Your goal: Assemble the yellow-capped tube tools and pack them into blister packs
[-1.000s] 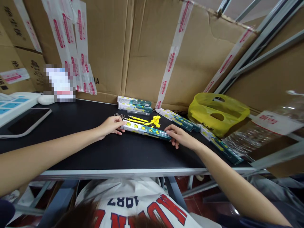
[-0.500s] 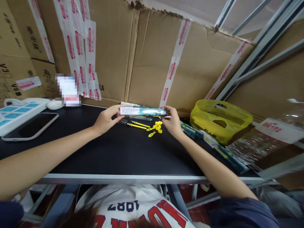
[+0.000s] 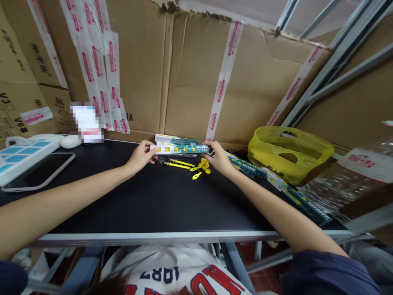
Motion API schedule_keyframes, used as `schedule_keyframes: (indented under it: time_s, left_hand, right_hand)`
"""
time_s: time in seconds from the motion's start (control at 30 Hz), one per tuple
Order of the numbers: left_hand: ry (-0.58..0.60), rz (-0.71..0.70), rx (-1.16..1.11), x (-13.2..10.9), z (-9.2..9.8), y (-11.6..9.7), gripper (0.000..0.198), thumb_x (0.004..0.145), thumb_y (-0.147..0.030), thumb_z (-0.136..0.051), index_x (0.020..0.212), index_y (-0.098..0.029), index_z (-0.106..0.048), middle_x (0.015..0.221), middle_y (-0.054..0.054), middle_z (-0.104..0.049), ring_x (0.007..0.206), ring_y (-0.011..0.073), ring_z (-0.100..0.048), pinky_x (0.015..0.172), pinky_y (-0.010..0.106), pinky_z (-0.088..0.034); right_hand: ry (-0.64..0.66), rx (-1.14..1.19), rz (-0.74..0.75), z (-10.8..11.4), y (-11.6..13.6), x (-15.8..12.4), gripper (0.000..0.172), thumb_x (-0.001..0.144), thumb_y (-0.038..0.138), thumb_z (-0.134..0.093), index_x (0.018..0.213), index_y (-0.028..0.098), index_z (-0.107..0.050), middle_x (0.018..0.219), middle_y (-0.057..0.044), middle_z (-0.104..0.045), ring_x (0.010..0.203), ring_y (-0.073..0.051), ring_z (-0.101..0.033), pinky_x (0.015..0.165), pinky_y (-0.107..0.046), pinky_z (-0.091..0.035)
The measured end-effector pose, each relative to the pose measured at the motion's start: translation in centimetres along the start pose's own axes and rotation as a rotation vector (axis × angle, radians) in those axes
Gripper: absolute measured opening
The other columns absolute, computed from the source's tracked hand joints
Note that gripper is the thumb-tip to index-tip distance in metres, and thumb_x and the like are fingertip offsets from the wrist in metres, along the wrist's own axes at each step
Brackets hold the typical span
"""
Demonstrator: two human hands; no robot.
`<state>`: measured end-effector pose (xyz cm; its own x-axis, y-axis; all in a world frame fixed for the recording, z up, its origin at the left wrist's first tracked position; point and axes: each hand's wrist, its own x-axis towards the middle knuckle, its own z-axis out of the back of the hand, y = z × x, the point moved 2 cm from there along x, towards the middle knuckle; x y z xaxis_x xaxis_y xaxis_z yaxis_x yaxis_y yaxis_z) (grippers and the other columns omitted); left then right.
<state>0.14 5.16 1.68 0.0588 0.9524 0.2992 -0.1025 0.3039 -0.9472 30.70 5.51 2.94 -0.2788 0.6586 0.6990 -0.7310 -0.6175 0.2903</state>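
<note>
A long slim printed box (image 3: 181, 149), white at one end and dark teal at the other, lies level between my hands just above the table. My left hand (image 3: 141, 157) grips its white end. Its teal end is pinched by my right hand (image 3: 217, 156). Another such box (image 3: 175, 139) shows right behind it. In front, on the black table (image 3: 159, 200), lie two thin yellow rods (image 3: 179, 164) with metal ends. Beside the rods is a small heap of yellow plastic pieces (image 3: 202, 165). Thin metal wire hooks (image 3: 159, 159) lie near my left fingers.
More teal boxes (image 3: 302, 203) lie along the right side, by a yellow plastic bag (image 3: 288, 153) and a clear plastic bottle (image 3: 337, 180). At left are a phone (image 3: 39, 172), a white power strip (image 3: 29, 153) and a white mouse (image 3: 70, 141). Cardboard (image 3: 193, 82) walls the back.
The held box has turned over in my hands: a face with large yellow characters shows where small print and a clear window showed. It sits slightly lower and further left.
</note>
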Motion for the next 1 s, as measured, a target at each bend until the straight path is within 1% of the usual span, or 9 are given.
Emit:
schedule_keyframes:
  time_s: [0.07,0.17,0.27,0.37,0.47,0.57,0.77,0.87,1.0]
  left_hand:
    - [-0.038,0.044,-0.026,1.2,-0.4,-0.3,0.024,0.08,-0.025,-0.063,0.098,-0.016,-0.051,0.095,0.007,-0.064,0.074,0.0137,-0.066,0.055,0.023,-0.055]
    - [-0.136,0.007,-0.032,3.9,-0.8,-0.3,0.024,0.081,-0.021,-0.059,0.104,-0.016,-0.055,0.106,0.01,-0.064,0.086,0.0158,-0.065,0.062,0.025,-0.056]
    - [-0.214,-0.032,0.078,6.5,-0.9,0.6,0.029,0.081,-0.021,-0.057,0.109,-0.014,-0.055,0.11,0.013,-0.064,0.091,0.0178,-0.066,0.069,0.028,-0.057]
    - [-0.27,-0.057,0.15,8.1,-0.9,2.0,0.033,0.078,-0.02,-0.059,0.109,-0.01,-0.056,0.112,0.017,-0.062,0.096,0.0218,-0.064,0.079,0.036,-0.056]
    - [-0.291,-0.137,0.238,8.2,-0.9,3.0,0.031,0.076,-0.017,-0.059,0.106,-0.012,-0.059,0.113,0.013,-0.062,0.104,0.0219,-0.061,0.097,0.039,-0.048]
    - [-0.282,-0.221,0.321,7.5,-0.9,3.7,0.03,0.076,-0.015,-0.058,0.105,-0.014,-0.062,0.113,0.011,-0.06,0.107,0.0211,-0.059,0.104,0.038,-0.042]
    - [-0.264,-0.293,0.4,6.5,-0.8,4.7,0.026,0.079,-0.018,-0.056,0.105,-0.016,-0.06,0.115,0.011,-0.058,0.102,0.0209,-0.061,0.094,0.038,-0.049]
    - [-0.272,-0.311,0.42,6.7,-0.7,4.9,0.029,0.082,-0.019,-0.053,0.11,-0.016,-0.057,0.117,0.012,-0.06,0.105,0.0221,-0.061,0.088,0.037,-0.052]
    - [-0.196,-0.296,0.452,7.0,-0.9,5.3,0.036,0.084,-0.023,-0.051,0.12,-0.015,-0.054,0.125,0.014,-0.061,0.114,0.0235,-0.06,0.09,0.037,-0.052]
  right_hand:
    - [0.049,-0.038,0.01,-0.3,-0.5,1.3,0.031,0.079,0.025,-0.062,0.108,0.014,-0.06,0.093,-0.007,-0.059,0.079,-0.018,-0.053,0.077,-0.034,-0.047]
    - [0.105,-0.058,-0.071,-1.3,-1.6,3.2,0.03,0.079,0.028,-0.062,0.105,0.012,-0.06,0.094,-0.008,-0.062,0.08,-0.018,-0.055,0.077,-0.033,-0.046]
    - [0.148,-0.061,-0.178,-2.7,-3.1,4.6,0.03,0.079,0.028,-0.063,0.104,0.01,-0.06,0.091,-0.008,-0.064,0.077,-0.017,-0.056,0.076,-0.031,-0.045]
    - [0.164,-0.06,-0.206,-3.9,-4.5,5.5,0.029,0.077,0.025,-0.065,0.102,0.01,-0.06,0.089,-0.008,-0.064,0.075,-0.017,-0.057,0.074,-0.031,-0.046]
    - [0.172,-0.044,-0.213,-4.4,-5.8,6.0,0.028,0.075,0.021,-0.066,0.1,0.013,-0.06,0.088,-0.006,-0.064,0.075,-0.017,-0.057,0.074,-0.031,-0.046]
    - [0.17,-0.009,-0.216,-4.5,-6.6,5.9,0.029,0.074,0.019,-0.064,0.102,0.016,-0.057,0.087,-0.003,-0.062,0.075,-0.017,-0.056,0.073,-0.031,-0.046]
    - [0.144,0.034,-0.232,-4.7,-6.9,5.4,0.04,0.076,0.022,-0.06,0.113,0.019,-0.044,0.076,0.003,-0.054,0.068,-0.015,-0.053,0.068,-0.029,-0.044]
    - [0.138,0.029,-0.22,-5.0,-6.9,5.4,0.029,0.079,0.026,-0.058,0.105,0.021,-0.045,0.071,0.005,-0.051,0.068,-0.015,-0.052,0.067,-0.028,-0.042]
    - [0.123,-0.007,-0.231,-5.0,-6.8,5.3,0.019,0.079,0.026,-0.06,0.092,0.022,-0.048,0.072,0.004,-0.052,0.069,-0.015,-0.052,0.067,-0.028,-0.041]
